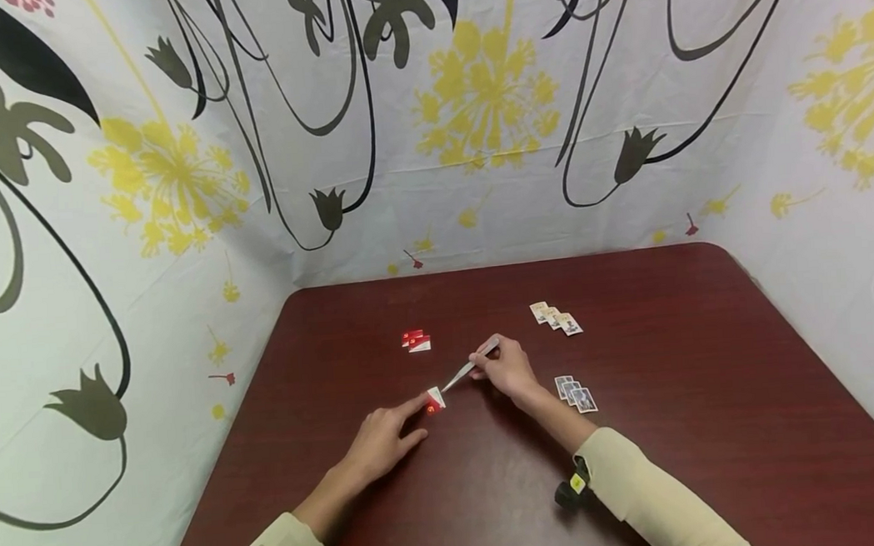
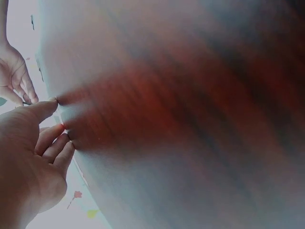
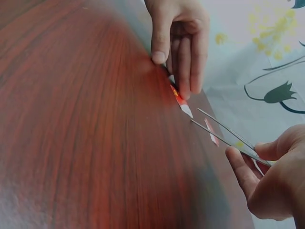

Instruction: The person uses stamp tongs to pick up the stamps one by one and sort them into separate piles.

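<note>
A small red-and-white sticker (image 1: 435, 401) lies on the table in front of me. My left hand (image 1: 378, 440) reaches to it with a straight index finger touching its upper left edge, thumb stretched out beside it. Between thumb and fingers, my right hand (image 1: 509, 369) holds metal tweezers (image 1: 467, 375) that point down and left to the sticker's white part. In the right wrist view the tweezers (image 3: 224, 139) have their tips apart, close by the white corner of the sticker (image 3: 179, 98), with nothing between them.
Red-and-white stickers (image 1: 415, 340) overlap farther back on the brown table (image 1: 690, 475). An overlapping row of cream picture pieces (image 1: 555, 317) lies at the back right, and grey picture pieces (image 1: 575, 394) lie beside my right forearm. Patterned cloth (image 1: 494, 219) hangs behind the table.
</note>
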`<state>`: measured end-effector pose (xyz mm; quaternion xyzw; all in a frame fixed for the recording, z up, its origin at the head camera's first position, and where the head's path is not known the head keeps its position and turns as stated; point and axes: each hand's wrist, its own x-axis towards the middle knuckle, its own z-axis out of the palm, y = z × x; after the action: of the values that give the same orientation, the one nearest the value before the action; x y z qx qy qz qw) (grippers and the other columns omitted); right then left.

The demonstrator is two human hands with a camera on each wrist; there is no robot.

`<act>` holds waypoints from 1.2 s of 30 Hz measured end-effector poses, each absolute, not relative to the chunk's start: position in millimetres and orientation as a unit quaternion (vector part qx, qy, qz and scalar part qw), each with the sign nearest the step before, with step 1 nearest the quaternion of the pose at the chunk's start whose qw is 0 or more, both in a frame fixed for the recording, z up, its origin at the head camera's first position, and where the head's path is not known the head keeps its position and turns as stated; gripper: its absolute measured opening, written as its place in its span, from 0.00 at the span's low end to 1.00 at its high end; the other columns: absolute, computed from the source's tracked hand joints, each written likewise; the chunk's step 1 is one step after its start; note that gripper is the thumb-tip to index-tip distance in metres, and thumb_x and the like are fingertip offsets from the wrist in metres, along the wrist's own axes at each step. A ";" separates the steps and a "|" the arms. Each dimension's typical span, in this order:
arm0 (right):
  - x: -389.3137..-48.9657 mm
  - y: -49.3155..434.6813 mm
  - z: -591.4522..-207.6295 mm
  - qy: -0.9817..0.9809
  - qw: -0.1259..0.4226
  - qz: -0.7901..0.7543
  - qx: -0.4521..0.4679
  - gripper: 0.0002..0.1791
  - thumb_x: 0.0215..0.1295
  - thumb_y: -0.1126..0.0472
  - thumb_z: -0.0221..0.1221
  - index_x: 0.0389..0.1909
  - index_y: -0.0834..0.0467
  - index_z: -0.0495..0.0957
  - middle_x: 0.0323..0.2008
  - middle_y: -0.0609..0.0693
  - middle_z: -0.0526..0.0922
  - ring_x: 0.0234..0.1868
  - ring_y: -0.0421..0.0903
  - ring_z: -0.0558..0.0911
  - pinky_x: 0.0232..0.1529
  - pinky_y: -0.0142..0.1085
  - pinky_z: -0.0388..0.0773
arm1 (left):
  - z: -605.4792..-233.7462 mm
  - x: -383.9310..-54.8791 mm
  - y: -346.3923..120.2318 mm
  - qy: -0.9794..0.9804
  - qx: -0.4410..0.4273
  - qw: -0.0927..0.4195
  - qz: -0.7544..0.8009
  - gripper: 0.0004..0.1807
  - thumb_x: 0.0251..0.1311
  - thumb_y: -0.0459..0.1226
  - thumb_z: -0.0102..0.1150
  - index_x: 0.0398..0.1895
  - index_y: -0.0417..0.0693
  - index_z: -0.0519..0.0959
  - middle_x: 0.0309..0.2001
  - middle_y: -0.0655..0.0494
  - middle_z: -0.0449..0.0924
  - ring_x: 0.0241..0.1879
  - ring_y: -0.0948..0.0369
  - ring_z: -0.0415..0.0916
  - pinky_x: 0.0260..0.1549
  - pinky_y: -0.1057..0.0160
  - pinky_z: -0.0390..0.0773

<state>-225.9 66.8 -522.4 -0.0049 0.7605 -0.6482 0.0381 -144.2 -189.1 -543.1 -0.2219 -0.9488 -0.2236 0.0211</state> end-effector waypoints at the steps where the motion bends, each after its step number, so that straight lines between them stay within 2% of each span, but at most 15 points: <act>1: -225.2 65.9 -522.3 0.761 0.039 -0.648 -0.006 0.05 0.71 0.70 0.67 0.39 0.67 0.80 0.32 0.63 0.89 0.32 0.59 0.91 0.37 0.49 0.88 | -543.0 -144.2 -189.2 -0.949 -0.222 0.021 -0.225 0.33 0.67 0.42 0.74 0.74 0.49 0.77 0.61 0.51 0.85 0.44 0.60 0.85 0.46 0.52 0.83; 3: -224.2 64.1 -522.3 0.761 0.040 -0.648 -0.006 0.05 0.71 0.70 0.67 0.40 0.67 0.79 0.33 0.64 0.89 0.32 0.60 0.91 0.36 0.48 0.87 | -542.9 -144.4 -189.4 -0.949 -0.222 0.021 -0.224 0.33 0.67 0.42 0.74 0.74 0.49 0.77 0.62 0.51 0.85 0.48 0.60 0.85 0.48 0.51 0.84; 7: -223.3 62.1 -523.4 0.760 0.041 -0.648 -0.002 0.05 0.71 0.70 0.67 0.40 0.66 0.80 0.33 0.63 0.89 0.32 0.59 0.91 0.34 0.46 0.87 | -543.0 -144.8 -189.7 -0.949 -0.221 0.011 -0.224 0.34 0.67 0.42 0.74 0.75 0.50 0.76 0.62 0.51 0.85 0.38 0.63 0.80 0.42 0.58 0.81; 10: -222.5 62.2 -524.2 0.758 0.043 -0.651 0.003 0.05 0.72 0.70 0.67 0.40 0.66 0.79 0.32 0.62 0.89 0.32 0.59 0.92 0.28 0.41 0.84 | -542.5 -144.7 -189.7 -0.950 -0.219 0.006 -0.224 0.35 0.67 0.41 0.74 0.76 0.51 0.75 0.61 0.50 0.85 0.33 0.63 0.74 0.39 0.60 0.76; 14: -221.6 62.9 -525.4 0.755 0.046 -0.655 0.010 0.05 0.72 0.69 0.66 0.40 0.66 0.79 0.32 0.62 0.89 0.32 0.59 0.92 0.19 0.33 0.74 | -541.8 -144.4 -188.9 -0.950 -0.217 0.007 -0.223 0.35 0.66 0.41 0.74 0.76 0.51 0.75 0.61 0.51 0.85 0.34 0.63 0.76 0.40 0.59 0.78; 17: -221.4 62.9 -526.0 0.752 0.046 -0.657 0.016 0.06 0.72 0.68 0.67 0.41 0.65 0.79 0.32 0.61 0.89 0.33 0.59 0.92 0.16 0.32 0.69 | -541.6 -144.4 -188.5 -0.951 -0.218 0.011 -0.220 0.34 0.67 0.41 0.74 0.75 0.51 0.76 0.61 0.51 0.86 0.36 0.63 0.77 0.41 0.57 0.80; 20: -221.5 63.1 -525.4 0.748 0.039 -0.662 0.020 0.06 0.71 0.68 0.67 0.40 0.64 0.79 0.33 0.60 0.89 0.33 0.58 0.92 0.20 0.33 0.76 | -541.5 -144.2 -188.3 -0.950 -0.219 0.014 -0.221 0.35 0.67 0.42 0.74 0.76 0.51 0.75 0.61 0.51 0.85 0.36 0.63 0.78 0.42 0.56 0.81; 24: -222.5 63.1 -524.1 0.746 0.026 -0.665 0.021 0.07 0.70 0.69 0.68 0.40 0.65 0.79 0.33 0.59 0.89 0.31 0.54 0.92 0.35 0.42 0.87 | -540.8 -144.6 -188.4 -0.949 -0.219 0.018 -0.227 0.35 0.67 0.42 0.74 0.77 0.51 0.74 0.62 0.51 0.85 0.43 0.62 0.82 0.48 0.53 0.83; 27: -224.1 62.7 -523.0 0.742 0.022 -0.669 0.022 0.07 0.70 0.70 0.68 0.40 0.65 0.78 0.34 0.60 0.89 0.30 0.50 0.91 0.41 0.48 0.88 | -540.1 -144.4 -188.5 -0.947 -0.220 0.020 -0.232 0.36 0.67 0.41 0.74 0.77 0.50 0.74 0.63 0.51 0.84 0.48 0.60 0.85 0.51 0.51 0.84; 30: -226.9 62.4 -522.4 0.732 0.021 -0.680 0.022 0.06 0.70 0.71 0.67 0.41 0.67 0.78 0.35 0.61 0.88 0.29 0.49 0.91 0.43 0.48 0.88 | -538.9 -143.6 -187.7 -0.947 -0.218 0.021 -0.235 0.35 0.67 0.41 0.74 0.76 0.50 0.75 0.63 0.51 0.84 0.51 0.59 0.85 0.53 0.50 0.83; 36: -232.1 61.2 -524.0 0.713 0.031 -0.700 0.014 0.06 0.71 0.72 0.66 0.40 0.68 0.77 0.36 0.62 0.87 0.32 0.54 0.91 0.43 0.48 0.88 | -537.0 -140.7 -184.6 -0.946 -0.221 0.026 -0.235 0.34 0.67 0.41 0.74 0.75 0.49 0.76 0.62 0.51 0.84 0.45 0.62 0.84 0.49 0.52 0.84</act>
<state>-232.1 61.2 -524.0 0.0137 0.7134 -0.7000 0.0309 -140.7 -184.6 -537.0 -0.2210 -0.9461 -0.2355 0.0259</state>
